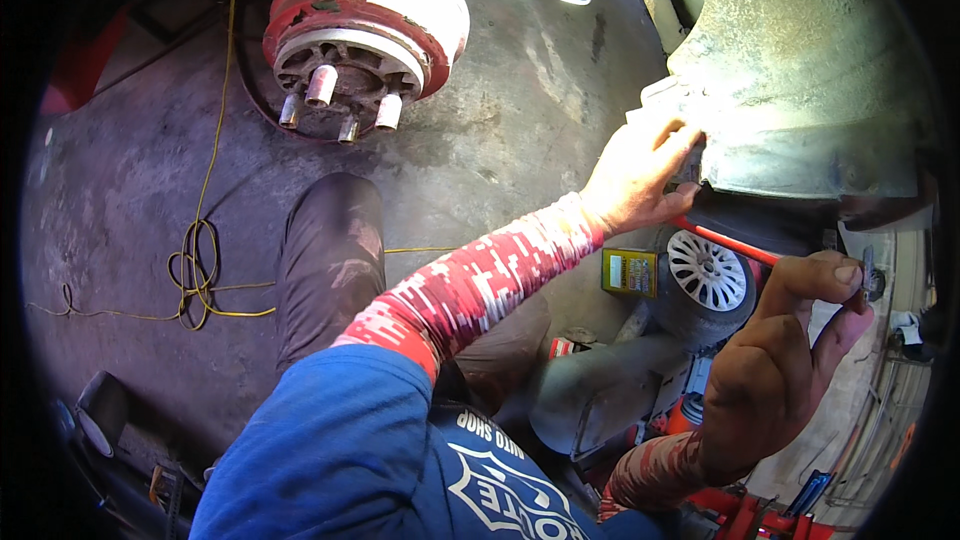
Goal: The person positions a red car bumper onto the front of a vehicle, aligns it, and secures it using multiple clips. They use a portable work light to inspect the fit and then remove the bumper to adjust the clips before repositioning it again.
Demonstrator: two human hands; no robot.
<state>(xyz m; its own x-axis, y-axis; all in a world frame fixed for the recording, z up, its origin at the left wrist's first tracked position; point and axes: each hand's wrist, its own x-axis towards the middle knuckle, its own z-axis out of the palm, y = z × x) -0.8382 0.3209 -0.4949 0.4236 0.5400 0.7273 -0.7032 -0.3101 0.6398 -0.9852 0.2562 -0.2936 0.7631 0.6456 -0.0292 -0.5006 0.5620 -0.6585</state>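
My left hand (645, 168) reaches to the lower edge of a large, curved, pale grey-green panel (810, 140). Its fingers and thumb are bent around something dark beside that edge; strong glare hides what it is. My right hand (770, 365) is raised lower right, with thumb and fingertip pinched together on a small piece (864, 298) too small to name. A thin orange-red rod (725, 240) runs from below my left hand to my right hand's knuckles. Whether my right hand grips the rod or only overlaps it, I cannot tell.
A red and white wheel hub (365, 25) with protruding studs stands on the floor (510, 150). Yellow cord (200, 260) lies coiled at left. Below the panel are a spoked wheel (706, 270), a yellow box (629, 272) and a grey cylindrical tank (590, 395).
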